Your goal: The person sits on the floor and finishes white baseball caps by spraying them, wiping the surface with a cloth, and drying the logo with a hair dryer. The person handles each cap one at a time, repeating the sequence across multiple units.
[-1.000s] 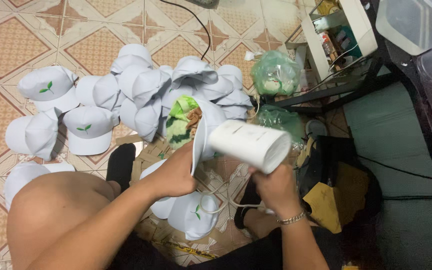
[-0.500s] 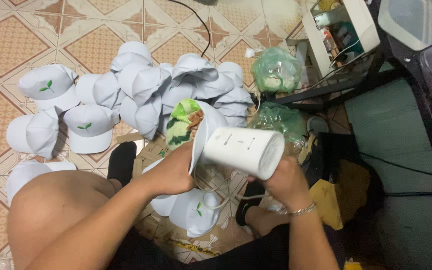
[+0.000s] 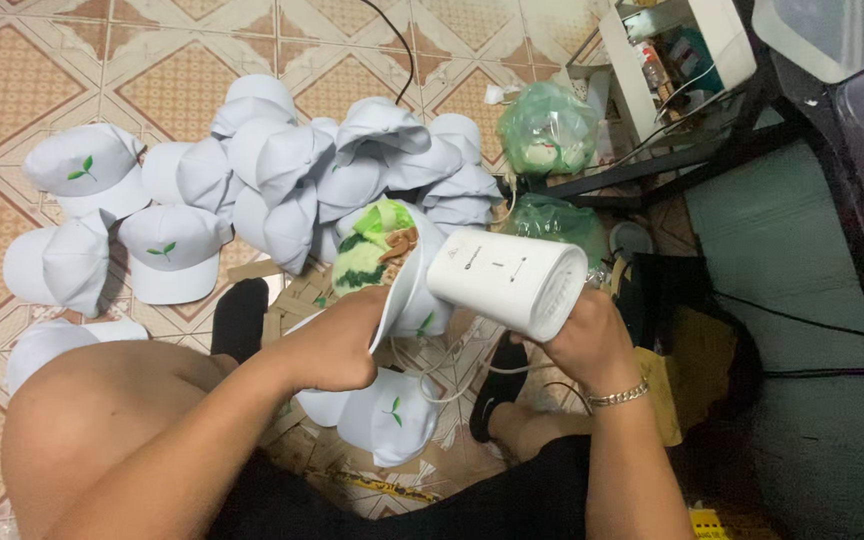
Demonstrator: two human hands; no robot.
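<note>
My left hand (image 3: 337,345) grips the brim of a white cap (image 3: 404,262) that is stretched over a green and brown rounded form (image 3: 372,245). My right hand (image 3: 587,335) holds a white cylindrical handheld appliance (image 3: 507,280), its narrow end pointing at the cap, almost touching it. A white cord hangs from the appliance down toward my lap. More white caps with a small green leaf mark (image 3: 387,415) lie just below my left hand.
A heap of several white caps (image 3: 282,170) covers the tiled floor (image 3: 12,80) ahead and to the left. Green plastic bags (image 3: 547,130) sit by a black metal table frame (image 3: 672,165) at right. A white box of items (image 3: 677,55) stands above.
The appliance in my right hand has shifted slightly left, closer to the cap. My left hand keeps its hold on the cap's brim.
</note>
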